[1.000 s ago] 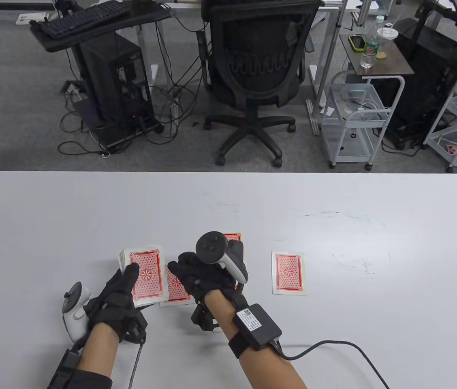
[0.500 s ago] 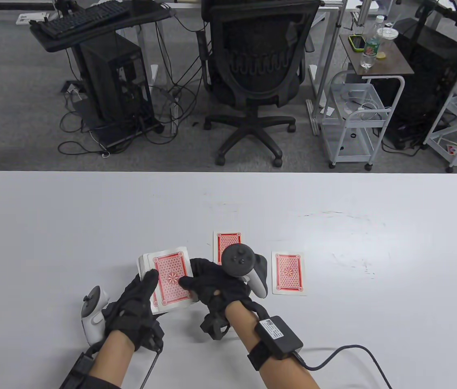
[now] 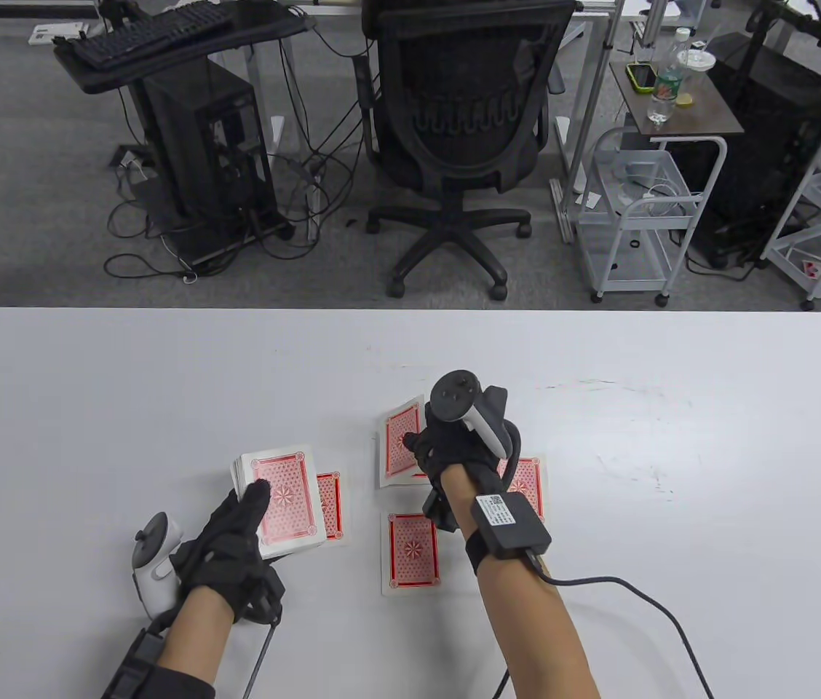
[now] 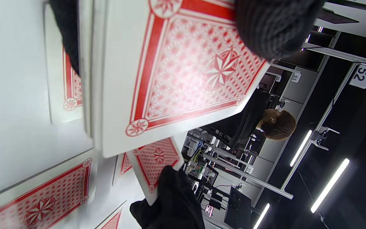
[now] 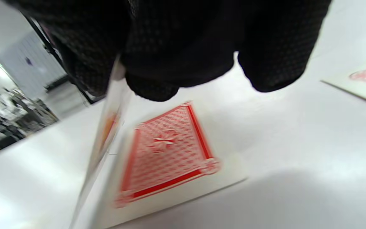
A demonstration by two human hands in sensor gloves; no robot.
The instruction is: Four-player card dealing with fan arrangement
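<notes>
My left hand [image 3: 250,510] holds the red-backed deck [image 3: 281,501] a little above the table, thumb on top; the deck fills the left wrist view [image 4: 176,70]. My right hand [image 3: 416,444] pinches a single card [image 3: 403,428], tilted, over a face-down card [image 3: 394,470] at the far middle; in the right wrist view the held card [image 5: 106,136] shows edge-on above that lying card [image 5: 167,152]. Other face-down cards lie beside the deck [image 3: 330,504], at the front middle [image 3: 413,550], and to the right [image 3: 530,482], partly hidden by my right wrist.
The white table [image 3: 672,437] stretches wide on both sides. A cable [image 3: 636,590] runs from my right wrist pack across the front right. An office chair [image 3: 465,131] and carts stand beyond the far edge.
My right hand left the deck with one card and moved up and right to the far card. The left hand and deck shifted left. The front middle card has come into view.
</notes>
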